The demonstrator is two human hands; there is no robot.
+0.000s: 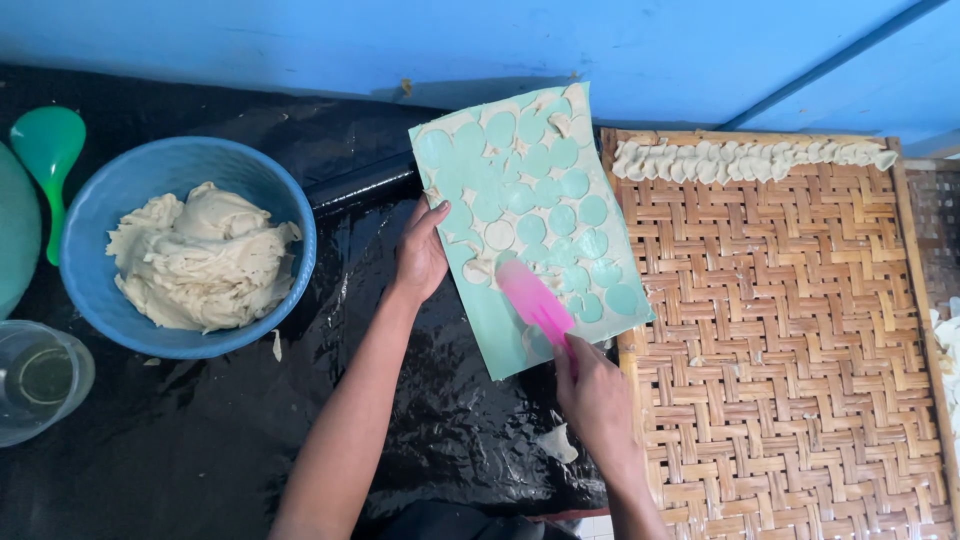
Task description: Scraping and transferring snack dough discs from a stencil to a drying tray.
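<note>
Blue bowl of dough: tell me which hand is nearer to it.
Left. The left hand rests on the green mat's near edge, just right of the blue bowl; the right hand holds a pink scraper farther right.

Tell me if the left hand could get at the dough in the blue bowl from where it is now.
Probably yes: the left hand only rests on the green sheet, and nothing stands between it and the open blue bowl of dough.
</note>
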